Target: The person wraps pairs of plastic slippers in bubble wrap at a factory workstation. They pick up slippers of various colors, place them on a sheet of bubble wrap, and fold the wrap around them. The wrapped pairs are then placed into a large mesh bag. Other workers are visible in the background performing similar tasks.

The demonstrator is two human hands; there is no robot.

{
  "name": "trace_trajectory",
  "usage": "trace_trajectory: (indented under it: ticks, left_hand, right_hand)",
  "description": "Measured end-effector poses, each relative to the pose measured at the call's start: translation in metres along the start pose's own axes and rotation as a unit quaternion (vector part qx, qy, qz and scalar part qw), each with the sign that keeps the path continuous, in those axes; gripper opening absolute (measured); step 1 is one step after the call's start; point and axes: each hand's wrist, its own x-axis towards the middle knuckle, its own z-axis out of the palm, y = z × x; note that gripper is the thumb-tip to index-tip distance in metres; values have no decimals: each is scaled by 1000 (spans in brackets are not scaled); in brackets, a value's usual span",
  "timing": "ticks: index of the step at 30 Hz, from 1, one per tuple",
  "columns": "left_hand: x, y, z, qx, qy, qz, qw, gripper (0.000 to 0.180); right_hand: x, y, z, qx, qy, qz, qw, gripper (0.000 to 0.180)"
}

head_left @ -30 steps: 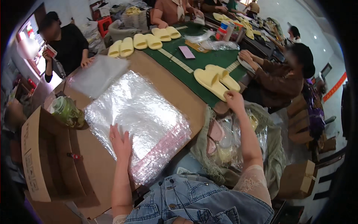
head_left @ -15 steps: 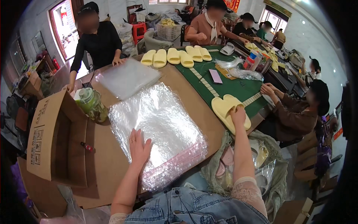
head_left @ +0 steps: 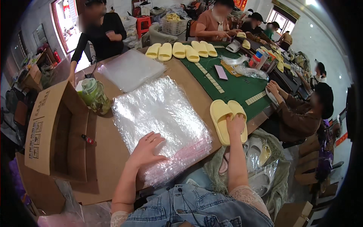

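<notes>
My left hand lies on a stack of shiny clear plastic bags, near their pink-striped lower edge. Its fingers are spread, with the thumb pointing along the pink band. To the right, my right hand grips a pair of yellow slippers standing side by side at the table's edge. The fingertips reach inside the right slipper and are partly hidden. More pairs of yellow slippers are lined up along the far side of the table.
An open cardboard box and a jar with green contents stand at left. Another clear plastic stack lies beyond. A pink phone rests on the green mat. A sack of bagged slippers sits below right. Co-workers surround the tables.
My right hand has brought the slippers slightly left and turned them more upright in view. My left hand has shifted toward the pink edge, its fingers turned rightward. The far-left person has raised a hand.
</notes>
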Motion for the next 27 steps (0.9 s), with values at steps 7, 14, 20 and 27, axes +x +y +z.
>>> trace_trajectory:
  ticks: [7,14,20,27]
  left_hand:
    - [3,-9,30,37,22,-7,999,71]
    - [4,-8,32,-32,72,-29,996,37]
    - [8,-1,30,-77,111,-60,989,36]
    - [12,2,23,-155,141,-56,976,41]
  right_hand:
    - [-7,18,2,124,-23,7,992,34]
    - [-95,53,-9,299,48,-21,953,22]
    - [-146,-33,-137,674,-131,21,727,28]
    - [-140,-55,-130,372,-254,-386,805,24]
